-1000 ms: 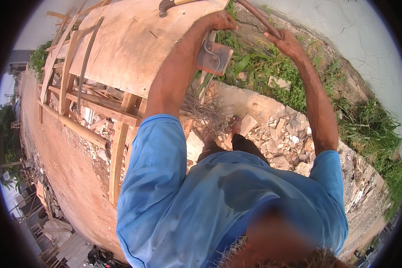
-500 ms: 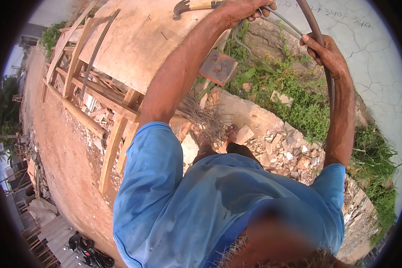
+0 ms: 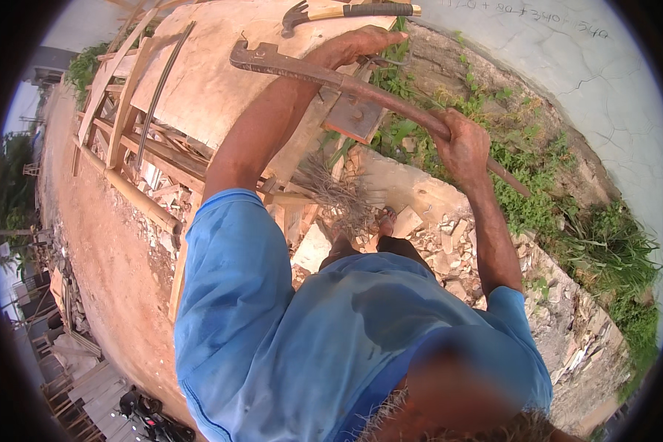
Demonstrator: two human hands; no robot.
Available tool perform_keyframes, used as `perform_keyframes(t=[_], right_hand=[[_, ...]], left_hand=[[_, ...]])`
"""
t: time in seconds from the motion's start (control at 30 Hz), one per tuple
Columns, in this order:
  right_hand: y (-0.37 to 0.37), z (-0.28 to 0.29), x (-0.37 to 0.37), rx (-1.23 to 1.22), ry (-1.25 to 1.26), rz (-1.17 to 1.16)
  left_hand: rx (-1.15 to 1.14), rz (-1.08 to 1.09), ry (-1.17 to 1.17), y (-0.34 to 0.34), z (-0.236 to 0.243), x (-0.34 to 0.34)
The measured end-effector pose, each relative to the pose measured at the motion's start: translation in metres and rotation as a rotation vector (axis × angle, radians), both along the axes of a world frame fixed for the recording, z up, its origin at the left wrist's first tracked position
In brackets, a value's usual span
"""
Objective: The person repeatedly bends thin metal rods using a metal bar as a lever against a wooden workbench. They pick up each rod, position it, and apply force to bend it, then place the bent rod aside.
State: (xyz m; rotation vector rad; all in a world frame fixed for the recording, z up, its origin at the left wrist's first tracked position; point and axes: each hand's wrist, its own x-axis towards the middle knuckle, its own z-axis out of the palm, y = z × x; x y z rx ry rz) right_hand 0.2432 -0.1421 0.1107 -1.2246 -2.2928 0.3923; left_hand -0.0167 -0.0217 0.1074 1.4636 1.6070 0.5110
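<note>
My right hand (image 3: 464, 147) is wrapped round the shaft of a long rusty bending bar (image 3: 398, 107). Its notched, hooked head lies to the left, across my left forearm in the picture. Over the right edge of the board, my left hand (image 3: 359, 46) has a finger stretched out and seems to grip a thin bent steel rod (image 3: 394, 60); its other fingers are partly hidden. Below that hand sits a rusty metal plate (image 3: 355, 116) with small studs. A claw hammer (image 3: 346, 10) rests on the wooden board (image 3: 206, 74) beyond my left hand.
Dark thin rods (image 3: 162, 88) lie along the board's left side. A timber frame and a bamboo pole (image 3: 136, 193) stand at left. Broken rubble (image 3: 449, 247) covers the ground near my feet. Green weeds (image 3: 523, 177) grow beside a cracked pale wall (image 3: 567, 59).
The right hand has come down and left with the bending bar, whose head now shows. Its fingers have left the steel rod. My left hand has moved slightly down and left, uncovering the hammer handle.
</note>
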Motion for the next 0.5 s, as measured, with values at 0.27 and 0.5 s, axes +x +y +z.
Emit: perform_keyframes(t=[0.27,0.5], right_hand=[[-0.015,-0.057,-0.026,-0.152,-0.017,-0.035],[-0.014,-0.056,-0.026,-0.338,-0.093,-0.090]], left_hand=[[0.281,-0.173,0.043,0.011,-0.063,-0.010],[0.289,-0.161,0.142,0.021,-0.082,0.013]])
